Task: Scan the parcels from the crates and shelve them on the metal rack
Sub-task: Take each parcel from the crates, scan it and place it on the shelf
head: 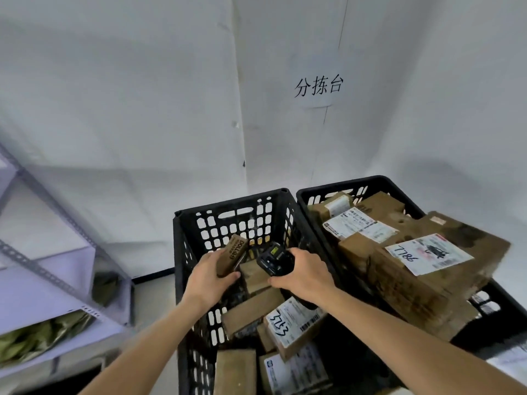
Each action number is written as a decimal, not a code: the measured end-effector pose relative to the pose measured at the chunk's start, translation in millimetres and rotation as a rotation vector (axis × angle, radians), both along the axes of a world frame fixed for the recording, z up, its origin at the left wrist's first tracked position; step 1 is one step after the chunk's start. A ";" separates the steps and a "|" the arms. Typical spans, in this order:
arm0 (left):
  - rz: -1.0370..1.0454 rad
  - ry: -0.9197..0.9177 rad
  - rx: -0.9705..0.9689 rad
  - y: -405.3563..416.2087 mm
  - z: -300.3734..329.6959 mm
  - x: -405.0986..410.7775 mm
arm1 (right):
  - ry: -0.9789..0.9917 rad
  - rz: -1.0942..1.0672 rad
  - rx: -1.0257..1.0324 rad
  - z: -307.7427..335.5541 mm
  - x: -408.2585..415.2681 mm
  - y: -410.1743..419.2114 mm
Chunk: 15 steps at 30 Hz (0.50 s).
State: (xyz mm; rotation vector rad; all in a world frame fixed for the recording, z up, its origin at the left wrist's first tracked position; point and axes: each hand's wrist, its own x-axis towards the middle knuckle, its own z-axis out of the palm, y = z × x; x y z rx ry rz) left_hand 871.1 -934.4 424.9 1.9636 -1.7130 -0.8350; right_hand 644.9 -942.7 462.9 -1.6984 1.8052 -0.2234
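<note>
Below the two forearms, loose parcels (296, 326) lie jumbled in the left crate (182, 280), one label marked 6322 facing up. Just above them the left hand (206, 276) grips a small brown box (231, 255), fingers curled round its lower end; the box stands tilted, its long axis running up and away from the wrist, printed side turned toward the right hand, probably so its code can be read. Close beside it the right hand (302, 273) is wrapped round a black scanner (271, 259), whose head is angled toward the box, so the scanning step looks to be in hand. Right of that hand, the right crate (313, 192) is heaped with larger cartons (427, 269). Well left of both hands stands the metal rack (45, 252), awaiting the box. Beyond everything, a paper sign (318, 86) hangs on the white wall.
</note>
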 end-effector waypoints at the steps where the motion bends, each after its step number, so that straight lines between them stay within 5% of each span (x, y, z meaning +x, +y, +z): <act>1: 0.004 -0.006 0.017 -5.4 -7.2 -1.7 | -0.003 -0.004 0.011 -5.0 -2.4 -5.3; 15: 0.127 -0.047 0.121 -57.6 -77.2 2.1 | -0.070 0.049 0.081 -44.7 -3.8 -65.9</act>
